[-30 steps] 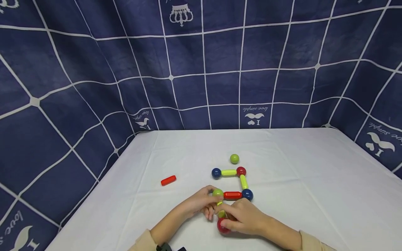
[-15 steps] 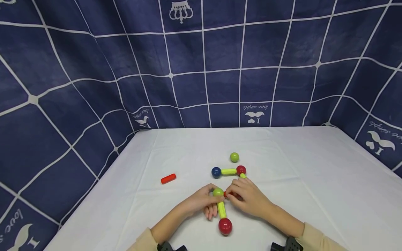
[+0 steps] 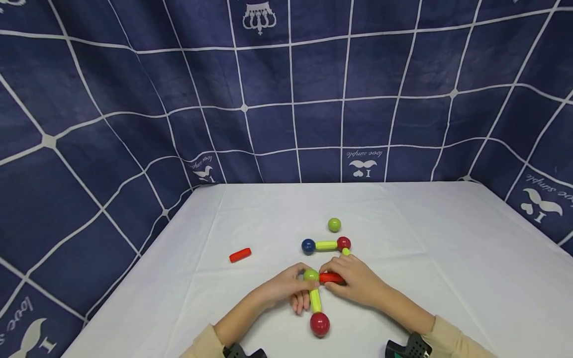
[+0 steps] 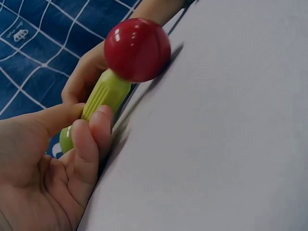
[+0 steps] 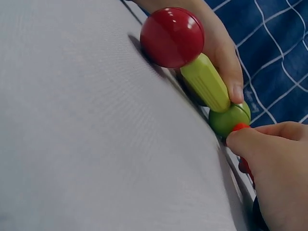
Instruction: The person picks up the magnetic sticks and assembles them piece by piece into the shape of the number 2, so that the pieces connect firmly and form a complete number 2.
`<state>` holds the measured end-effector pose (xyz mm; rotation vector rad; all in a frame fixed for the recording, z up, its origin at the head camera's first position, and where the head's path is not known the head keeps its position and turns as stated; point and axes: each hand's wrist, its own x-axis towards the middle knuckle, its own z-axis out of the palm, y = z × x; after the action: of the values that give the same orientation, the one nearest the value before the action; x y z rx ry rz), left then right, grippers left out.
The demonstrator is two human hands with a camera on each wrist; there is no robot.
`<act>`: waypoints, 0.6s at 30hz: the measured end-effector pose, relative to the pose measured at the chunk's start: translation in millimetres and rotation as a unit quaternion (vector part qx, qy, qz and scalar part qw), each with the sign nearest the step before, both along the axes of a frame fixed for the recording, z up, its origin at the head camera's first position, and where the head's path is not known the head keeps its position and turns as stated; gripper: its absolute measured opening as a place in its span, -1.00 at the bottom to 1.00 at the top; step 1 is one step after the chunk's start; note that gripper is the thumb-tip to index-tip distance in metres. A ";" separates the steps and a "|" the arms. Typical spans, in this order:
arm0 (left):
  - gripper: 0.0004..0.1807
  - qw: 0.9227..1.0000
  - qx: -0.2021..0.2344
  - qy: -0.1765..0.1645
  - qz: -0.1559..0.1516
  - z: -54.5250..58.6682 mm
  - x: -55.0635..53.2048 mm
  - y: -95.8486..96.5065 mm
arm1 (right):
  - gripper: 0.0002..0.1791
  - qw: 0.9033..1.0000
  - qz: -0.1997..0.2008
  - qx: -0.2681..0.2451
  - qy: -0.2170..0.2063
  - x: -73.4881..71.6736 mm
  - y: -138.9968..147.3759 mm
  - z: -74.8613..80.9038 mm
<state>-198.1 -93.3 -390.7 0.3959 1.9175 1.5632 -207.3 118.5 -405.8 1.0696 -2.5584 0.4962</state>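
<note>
My left hand (image 3: pixel 286 289) grips a green ball (image 3: pixel 311 274), its thumb over the near side. From that ball a yellow-green rod (image 3: pixel 315 301) runs toward me to a large red ball (image 3: pixel 320 324). My right hand (image 3: pixel 358 282) pinches a red rod (image 3: pixel 330 278) between thumb and fingers, the rod's left end at the green ball. In the right wrist view the red rod (image 5: pixel 242 126) meets the green ball (image 5: pixel 230 119). The blue ball at the red rod's right end is hidden behind my right hand in the head view.
Beyond the hands, a blue ball (image 3: pixel 308 246), a yellow-green rod (image 3: pixel 326 245) and a red ball (image 3: pixel 343 242) form a joined row. A loose green ball (image 3: pixel 334 224) lies farther back. One loose red rod (image 3: pixel 240 255) lies left on the white-covered table (image 3: pixel 403 223).
My right hand has left the near red ball and yellow-green rod, moved away from me and taken hold of the red rod. My left hand stays on the green ball.
</note>
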 end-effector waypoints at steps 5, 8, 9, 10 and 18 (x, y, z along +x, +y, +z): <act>-0.56 0.997 -0.004 0.063 0.039 0.1 -8.6 -13.3 | -0.77 1.000 -0.005 0.014 -0.026 -0.7 0.5 -1.6; -0.63 0.974 -0.036 0.188 0.118 1.0 -19.2 -28.0 | -0.77 1.000 -0.007 0.018 -0.024 1.0 0.0 -2.4; -0.67 0.955 -0.066 0.247 0.149 1.6 -22.9 -33.9 | -0.77 1.000 -0.007 0.016 -0.022 1.5 -0.3 -2.3; -0.71 0.932 -0.095 0.301 0.180 2.3 -26.7 -40.1 | -0.77 1.000 -0.007 0.015 -0.020 2.1 -0.4 -2.0; -0.66 0.820 -0.252 0.436 0.273 0.1 -48.8 -84.9 | -0.77 1.000 -0.015 0.008 -0.023 2.8 -1.2 0.8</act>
<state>-246.8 -178.2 -390.6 0.3709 3.2977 1.1515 -204.4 117.3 -405.0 1.0346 -2.6182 0.4988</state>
